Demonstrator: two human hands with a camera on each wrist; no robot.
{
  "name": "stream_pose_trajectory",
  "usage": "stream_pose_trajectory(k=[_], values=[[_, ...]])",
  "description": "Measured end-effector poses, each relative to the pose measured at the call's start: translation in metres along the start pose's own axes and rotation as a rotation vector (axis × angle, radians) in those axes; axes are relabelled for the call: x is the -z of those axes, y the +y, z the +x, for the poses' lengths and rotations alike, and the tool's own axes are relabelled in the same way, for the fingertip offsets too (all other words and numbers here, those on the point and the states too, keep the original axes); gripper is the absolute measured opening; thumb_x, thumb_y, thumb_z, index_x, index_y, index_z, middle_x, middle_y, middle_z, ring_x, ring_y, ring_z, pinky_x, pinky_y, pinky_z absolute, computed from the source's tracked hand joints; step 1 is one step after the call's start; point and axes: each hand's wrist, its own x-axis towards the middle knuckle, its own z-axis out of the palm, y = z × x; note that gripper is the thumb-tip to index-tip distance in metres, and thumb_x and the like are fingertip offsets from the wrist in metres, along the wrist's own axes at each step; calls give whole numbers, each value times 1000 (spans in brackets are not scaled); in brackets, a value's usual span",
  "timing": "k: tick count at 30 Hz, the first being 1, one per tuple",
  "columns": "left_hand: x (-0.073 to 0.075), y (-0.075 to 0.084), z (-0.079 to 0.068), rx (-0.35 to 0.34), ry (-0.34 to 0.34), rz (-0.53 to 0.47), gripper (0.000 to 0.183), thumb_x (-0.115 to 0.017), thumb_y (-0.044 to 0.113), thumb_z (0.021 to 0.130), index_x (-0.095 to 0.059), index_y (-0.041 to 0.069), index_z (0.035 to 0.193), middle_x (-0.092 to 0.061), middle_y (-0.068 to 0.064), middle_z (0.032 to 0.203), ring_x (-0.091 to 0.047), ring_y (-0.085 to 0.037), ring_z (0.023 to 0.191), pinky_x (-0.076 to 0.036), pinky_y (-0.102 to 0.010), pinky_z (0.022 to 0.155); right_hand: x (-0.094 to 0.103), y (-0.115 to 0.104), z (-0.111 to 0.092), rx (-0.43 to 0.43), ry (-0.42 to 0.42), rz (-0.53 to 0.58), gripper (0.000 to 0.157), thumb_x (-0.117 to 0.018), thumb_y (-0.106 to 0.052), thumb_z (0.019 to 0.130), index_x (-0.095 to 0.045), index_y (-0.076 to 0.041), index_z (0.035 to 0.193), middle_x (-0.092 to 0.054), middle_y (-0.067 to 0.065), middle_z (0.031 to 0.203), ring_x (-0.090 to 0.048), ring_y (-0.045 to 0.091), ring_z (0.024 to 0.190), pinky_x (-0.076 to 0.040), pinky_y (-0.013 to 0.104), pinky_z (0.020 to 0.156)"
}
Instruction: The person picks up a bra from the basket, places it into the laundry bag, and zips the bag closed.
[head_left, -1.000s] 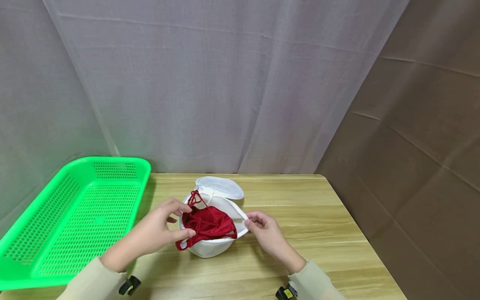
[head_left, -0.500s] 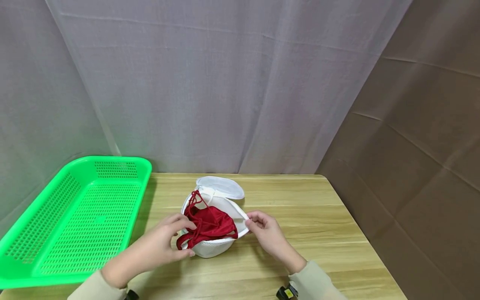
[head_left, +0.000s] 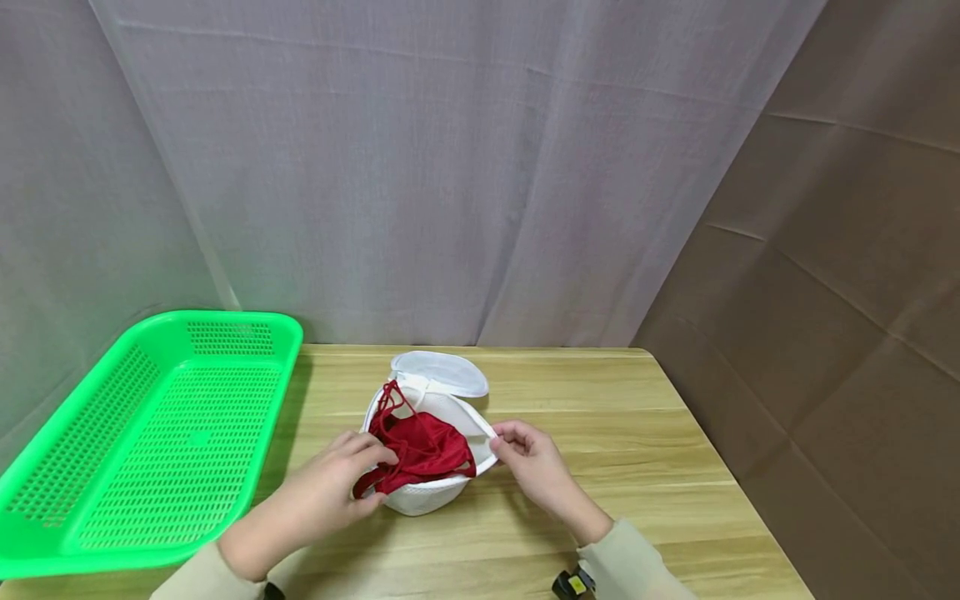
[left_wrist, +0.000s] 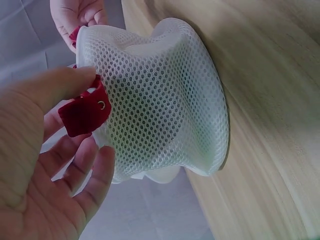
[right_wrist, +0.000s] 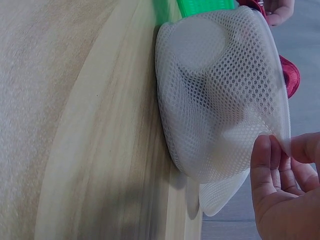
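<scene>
- Held the white mesh bag point(head_left: 420, 500) upright on the wooden table point(head_left: 600, 392), with its mouth open.
- Pinched the bag's rim point(head_left: 475, 413) on the right side between thumb and fingertips of the right hand point(head_left: 534, 468), with that side stretched outward into a corner.
- Pinched the red garment point(head_left: 429, 446) near the bag's left front in the left hand point(head_left: 330, 475), with the remaining fingers bent and apart beside the mesh.
- Saw most of the garment bunched in the bag's mouth, with a strap end bearing a small ring point(left_wrist: 101, 105) outside the rim.
- Noted thin red cords point(head_left: 388, 396) at the back left of the rim.
- Could not tell the garment's depth inside the bag.
- Saw the white lid point(head_left: 448, 375) tipped back behind the bag.
- Saw the green basket point(head_left: 291, 358) to the left, apart from the bag.
- Saw a grey curtain point(head_left: 375, 167) behind and brown cloth point(head_left: 840, 292) at the right.
</scene>
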Motion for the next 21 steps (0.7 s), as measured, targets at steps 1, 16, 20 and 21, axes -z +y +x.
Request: stream_pose_trajectory(k=[1, 16, 20, 21], values=[[0, 0, 0, 0, -2, 10, 33, -79, 17, 76, -65, 19, 105, -58, 10, 103, -50, -11, 97, -50, -35, 82, 0, 0, 0, 0, -2, 1, 17, -57, 5, 93, -61, 12, 108, -63, 19, 93, -64, 26, 82, -56, 30, 72], [-11, 1, 1, -50, 19, 65, 28, -75, 12, 72, -65, 16, 99, -56, 10, 90, -51, -12, 88, -49, -31, 76, -1, -3, -2, -4, -2, -9, 17, -57, 4, 93, -61, 12, 108, -62, 20, 92, -63, 27, 82, -56, 32, 74], [-10, 3, 2, -41, 14, 48, 28, -74, 9, 72, -66, 16, 98, -59, 10, 92, -53, -12, 90, -50, -32, 78, -1, -4, -2, -5, -2, -10, 17, -57, 4, 93, -61, 12, 107, -62, 21, 92, -63, 26, 82, -55, 29, 72], [-9, 3, 2, -35, 8, 43, 28, -74, 9, 73, -67, 15, 99, -60, 9, 93, -53, -12, 90, -50, -32, 78, -1, -4, -2, -5, -2, -10, 17, -57, 4, 93, -61, 12, 107, -62, 21, 92, -63, 26, 82, -55, 28, 72]])
